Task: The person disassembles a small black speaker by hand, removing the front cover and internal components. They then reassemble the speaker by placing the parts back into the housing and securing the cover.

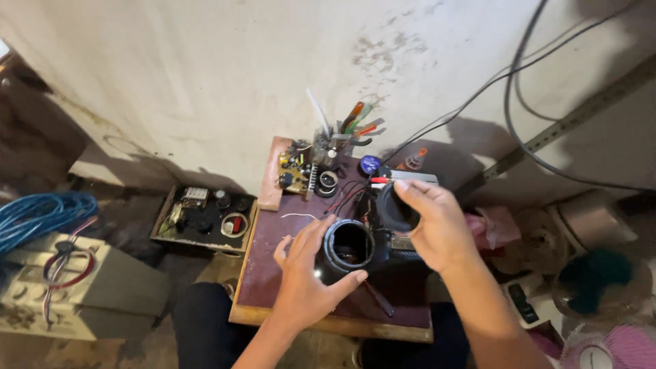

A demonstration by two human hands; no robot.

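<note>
Black tube: I see a short black tube (348,247) with its open end facing up at me, held just above the middle of the small wooden table (273,287).
Left hand: my left hand (307,273) is wrapped around the tube's side, thumb under its rim, fingers curled up its left.
Black cap: a round black cap (395,208) sits just above and right of the tube.
Right hand: my right hand (437,225) is closed over the cap, fingertips on its upper edge.
Wires: red and black wires (350,195) run behind the tube.
Circuit board: a circuit board (294,171) lies at the table's far edge.
Tool holder: a holder of tools (342,133) stands against the wall.
Parts box: a parts box (205,212) sits left of the table.
Blue cable: a blue cable coil (37,212) lies far left.
</note>
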